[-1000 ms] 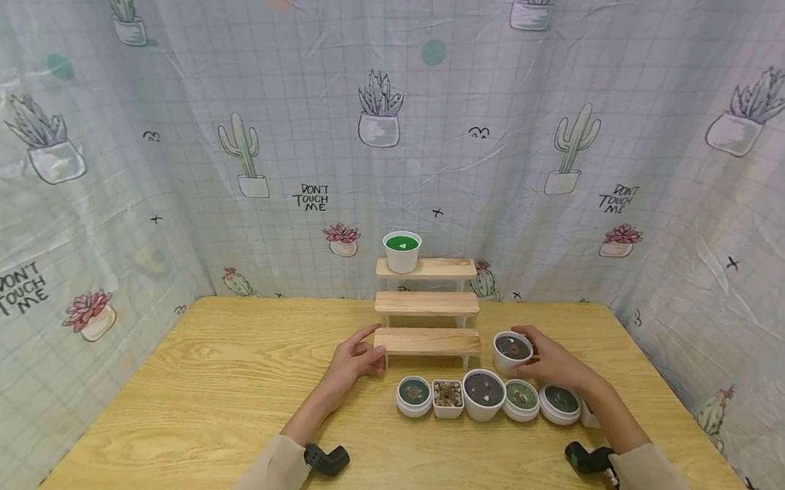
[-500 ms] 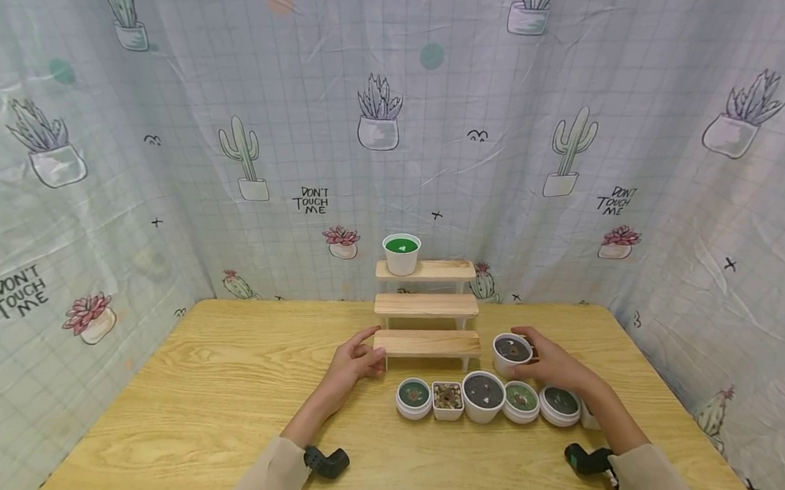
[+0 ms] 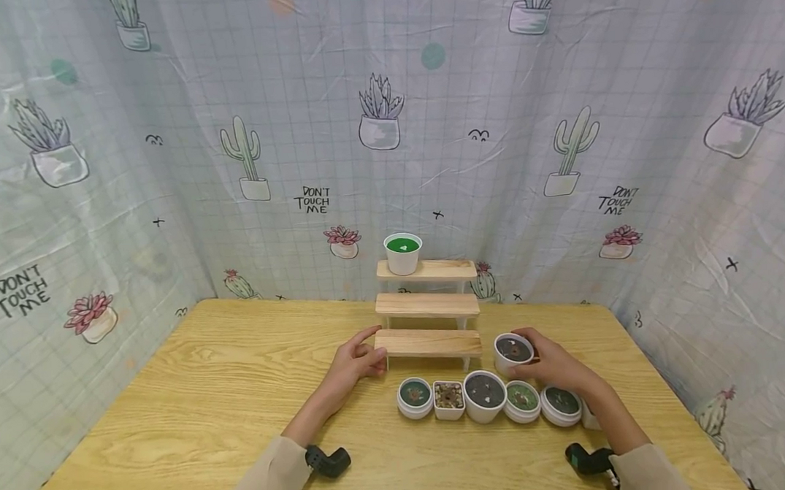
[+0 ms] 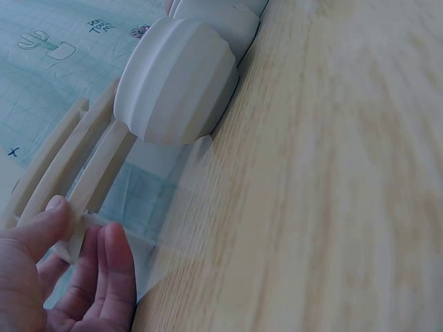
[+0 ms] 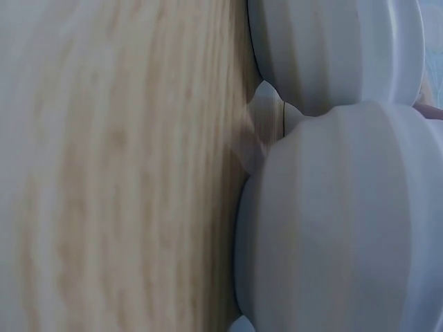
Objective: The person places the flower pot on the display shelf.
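Observation:
At the left end of a three-step wooden shelf (image 3: 429, 341), my left hand (image 3: 350, 365) pinches the lowest board, thumb on top and fingers beside its clear support, as the left wrist view shows. To the shelf's right, my right hand (image 3: 550, 361) grips a white pot (image 3: 512, 351) with dark filling by its right side. That pot is upright; whether it touches the table cannot be told. On the top step stands a white pot with a green filling (image 3: 402, 255). The right wrist view shows mostly nearby white pots (image 5: 332, 221), which hide most of the right hand.
In front of the shelf runs a row of small pots: a round dark-green one (image 3: 415, 396), a square one with pebbles (image 3: 448, 397), a taller dark one (image 3: 484, 394), and several more to the right. A printed curtain (image 3: 294, 96) hangs behind the wooden table (image 3: 195, 400).

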Available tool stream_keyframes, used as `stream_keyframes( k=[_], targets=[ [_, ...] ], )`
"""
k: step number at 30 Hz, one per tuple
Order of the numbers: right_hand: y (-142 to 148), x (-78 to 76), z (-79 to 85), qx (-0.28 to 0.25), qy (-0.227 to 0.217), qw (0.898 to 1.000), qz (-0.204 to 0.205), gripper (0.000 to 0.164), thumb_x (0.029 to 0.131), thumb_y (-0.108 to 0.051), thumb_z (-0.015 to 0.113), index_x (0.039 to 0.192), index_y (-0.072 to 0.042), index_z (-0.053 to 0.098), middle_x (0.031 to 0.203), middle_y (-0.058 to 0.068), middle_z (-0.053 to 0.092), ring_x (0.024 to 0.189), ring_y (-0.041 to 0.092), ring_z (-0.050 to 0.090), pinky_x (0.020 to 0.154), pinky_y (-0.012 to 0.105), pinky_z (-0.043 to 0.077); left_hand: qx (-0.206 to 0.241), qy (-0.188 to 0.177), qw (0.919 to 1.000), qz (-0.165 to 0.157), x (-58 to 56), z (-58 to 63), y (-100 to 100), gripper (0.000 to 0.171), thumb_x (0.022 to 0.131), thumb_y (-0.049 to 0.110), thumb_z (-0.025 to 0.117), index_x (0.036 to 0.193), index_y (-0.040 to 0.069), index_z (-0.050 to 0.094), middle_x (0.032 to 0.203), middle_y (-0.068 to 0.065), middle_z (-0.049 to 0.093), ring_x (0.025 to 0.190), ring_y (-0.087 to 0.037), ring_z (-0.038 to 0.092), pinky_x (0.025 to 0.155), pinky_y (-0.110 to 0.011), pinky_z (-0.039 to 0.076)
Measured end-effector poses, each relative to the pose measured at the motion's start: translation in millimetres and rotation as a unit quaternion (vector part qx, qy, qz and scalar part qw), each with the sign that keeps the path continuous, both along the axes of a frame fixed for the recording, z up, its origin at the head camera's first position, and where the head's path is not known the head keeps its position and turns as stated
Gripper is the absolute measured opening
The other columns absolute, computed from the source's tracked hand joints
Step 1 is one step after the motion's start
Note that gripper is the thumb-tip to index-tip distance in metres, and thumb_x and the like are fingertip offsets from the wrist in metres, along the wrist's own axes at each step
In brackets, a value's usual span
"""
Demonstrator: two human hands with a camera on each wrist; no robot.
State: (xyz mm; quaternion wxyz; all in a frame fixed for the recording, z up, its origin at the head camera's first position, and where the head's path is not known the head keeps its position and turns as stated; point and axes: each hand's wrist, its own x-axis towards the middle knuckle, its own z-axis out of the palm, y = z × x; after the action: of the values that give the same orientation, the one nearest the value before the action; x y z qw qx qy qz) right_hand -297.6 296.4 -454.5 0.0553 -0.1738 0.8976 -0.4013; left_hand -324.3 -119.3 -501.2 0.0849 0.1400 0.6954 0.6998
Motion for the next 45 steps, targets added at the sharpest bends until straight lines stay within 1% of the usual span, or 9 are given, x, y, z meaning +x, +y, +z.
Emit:
stream_keyframes(
  k=[6, 11, 14, 19, 24, 27, 34, 41, 45],
  targets=[
    [0.4, 1.4, 2.1, 0.005, 0.001, 1.000, -0.008, 0.077, 0.090, -0.026, 0.082, 0.148, 0.004, 0.039, 0.141, 0.026, 0.056, 0.129, 0.039, 0.058, 0.103, 0.048, 0.051, -0.003, 0.000, 1.0000, -0.002, 0.4, 1.1, 0.6, 0.067, 0.101, 0.026, 0.069, 0.160, 0.013, 0.038, 0.094, -0.002, 0.069, 0.086, -0.014, 0.070, 0.080, -0.028, 0.062],
    [-0.3, 3.0, 8.0, 0.012, 0.007, 1.000, -0.014, 0.077, 0.091, -0.028, 0.080, 0.149, 0.002, 0.039, 0.142, 0.025, 0.055, 0.130, 0.040, 0.057, 0.104, 0.051, 0.051, -0.001, 0.001, 1.0000, -0.002, 0.8, 1.1, 0.8, 0.069, 0.101, 0.025, 0.069, 0.160, 0.012, 0.037, 0.093, -0.002, 0.069, 0.086, -0.015, 0.070, 0.079, -0.028, 0.062],
    [-1.6, 4.7, 12.6, 0.007, 0.009, 1.000, -0.020, 0.077, 0.092, -0.028, 0.080, 0.150, 0.001, 0.039, 0.144, 0.025, 0.054, 0.131, 0.041, 0.056, 0.105, 0.052, 0.050, -0.002, 0.002, 1.0000, -0.002, 0.6, 1.0, 0.7, 0.070, 0.101, 0.026, 0.069, 0.160, 0.011, 0.036, 0.093, -0.002, 0.070, 0.086, -0.015, 0.070, 0.079, -0.028, 0.062],
    [-4.4, 7.7, 20.2, -0.006, 0.020, 1.000, -0.019, 0.075, 0.093, -0.026, 0.079, 0.149, 0.004, 0.038, 0.142, 0.026, 0.055, 0.130, 0.043, 0.056, 0.103, 0.053, 0.051, -0.003, 0.004, 1.0000, -0.002, 0.2, 0.7, 0.2, 0.070, 0.101, 0.026, 0.069, 0.161, 0.011, 0.036, 0.094, -0.003, 0.070, 0.086, -0.015, 0.070, 0.079, -0.028, 0.062],
    [-5.5, 8.6, 24.0, -0.009, 0.032, 0.999, -0.025, 0.075, 0.093, -0.025, 0.078, 0.149, 0.005, 0.038, 0.142, 0.026, 0.055, 0.130, 0.043, 0.056, 0.103, 0.055, 0.050, 0.001, 0.006, 1.0000, 0.001, -0.2, 0.6, 0.5, 0.068, 0.101, 0.025, 0.069, 0.160, 0.012, 0.037, 0.093, -0.003, 0.070, 0.085, -0.015, 0.071, 0.079, -0.028, 0.063],
    [-5.0, 9.1, 25.0, -0.009, 0.037, 0.999, -0.029, 0.075, 0.093, -0.025, 0.079, 0.149, 0.005, 0.038, 0.142, 0.026, 0.055, 0.130, 0.043, 0.056, 0.103, 0.053, 0.051, 0.003, 0.001, 1.0000, 0.002, -0.2, -0.4, 0.5, 0.069, 0.101, 0.024, 0.070, 0.160, 0.011, 0.037, 0.093, -0.004, 0.070, 0.085, -0.015, 0.071, 0.079, -0.029, 0.063],
    [-5.5, 11.0, 29.0, -0.022, 0.047, 0.998, -0.037, 0.075, 0.093, -0.024, 0.078, 0.149, 0.005, 0.037, 0.139, 0.026, 0.056, 0.126, 0.041, 0.059, 0.094, 0.042, 0.054, 0.006, -0.003, 1.0000, 0.001, -0.2, -1.6, -0.3, 0.071, 0.101, 0.024, 0.070, 0.161, 0.009, 0.035, 0.093, -0.003, 0.070, 0.085, -0.014, 0.071, 0.079, -0.028, 0.063],
    [-7.6, 13.9, 35.1, -0.048, 0.048, 0.997, -0.027, 0.074, 0.094, -0.020, 0.077, 0.150, 0.005, 0.035, 0.139, 0.026, 0.055, 0.124, 0.039, 0.060, 0.095, 0.044, 0.058, 0.007, -0.001, 1.0000, 0.002, 0.3, 0.0, -0.5, 0.070, 0.101, 0.024, 0.070, 0.161, 0.010, 0.035, 0.093, -0.004, 0.070, 0.085, -0.015, 0.071, 0.079, -0.028, 0.063],
    [-9.1, 16.0, 37.1, -0.050, 0.053, 0.997, -0.030, 0.074, 0.094, -0.020, 0.077, 0.150, 0.004, 0.035, 0.139, 0.025, 0.055, 0.124, 0.038, 0.060, 0.097, 0.047, 0.058, 0.005, -0.002, 1.0000, 0.000, 1.5, 1.1, -0.3, 0.070, 0.101, 0.024, 0.070, 0.160, 0.010, 0.036, 0.093, -0.002, 0.070, 0.086, -0.015, 0.071, 0.079, -0.028, 0.062]
  ],
)
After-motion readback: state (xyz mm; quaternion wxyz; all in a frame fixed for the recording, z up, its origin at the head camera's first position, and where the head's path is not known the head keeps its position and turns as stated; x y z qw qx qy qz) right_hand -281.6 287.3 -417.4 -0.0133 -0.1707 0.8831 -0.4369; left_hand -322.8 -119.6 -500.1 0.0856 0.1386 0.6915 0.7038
